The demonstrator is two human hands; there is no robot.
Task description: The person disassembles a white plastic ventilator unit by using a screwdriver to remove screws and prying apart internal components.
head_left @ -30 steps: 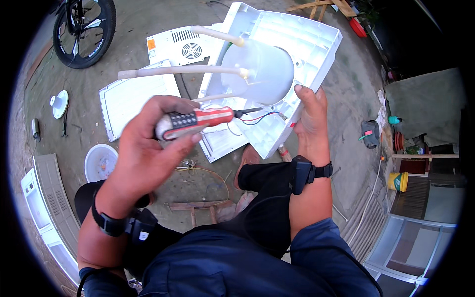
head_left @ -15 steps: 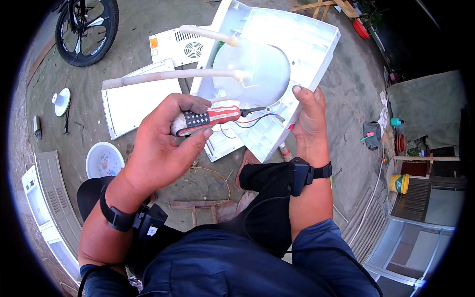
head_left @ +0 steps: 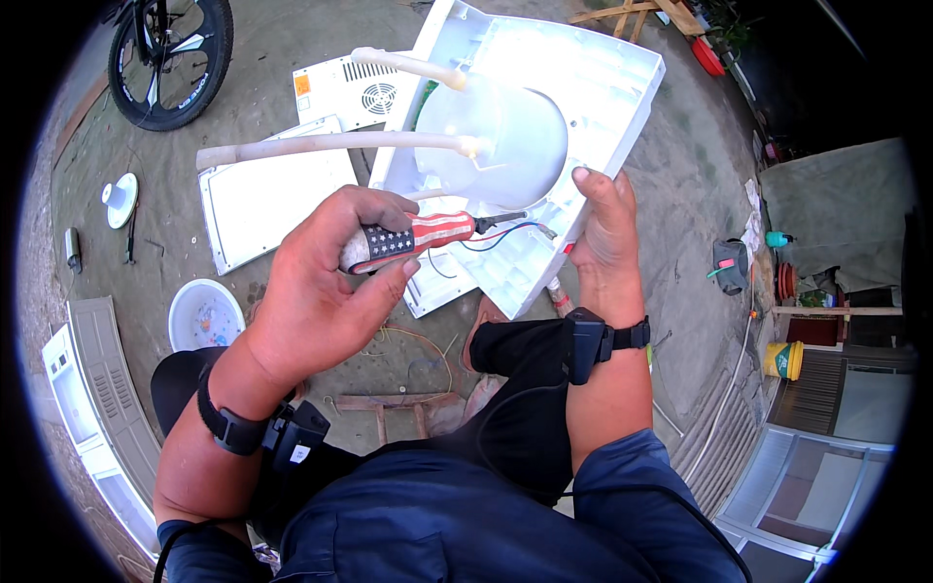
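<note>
My left hand [head_left: 326,267] is closed round the thick handle of a screwdriver [head_left: 428,233], red and white striped with a dark starred end. Its dark shaft points right, with the tip over the inside of a white plastic housing [head_left: 607,102]. Red and blue wires [head_left: 501,236] lie beside the tip. Inside the housing is a round, translucent white tank [head_left: 515,146]. A long pale hose [head_left: 321,148] and a shorter hose [head_left: 413,68] stick out from it to the left. With thumb on the rim, my right hand [head_left: 609,223] grips the housing's right edge.
White panels [head_left: 272,199] and a vented panel [head_left: 340,92] lie on the ground behind the housing. A white basin [head_left: 206,313] stands at left, and a small wooden stool [head_left: 398,400] is below my hands. A bicycle wheel [head_left: 173,63] is at far left.
The screwdriver has shifted slightly right and its shaft looks turned a little. The housing and its hoses have moved slightly left. Both hands keep their holds.
</note>
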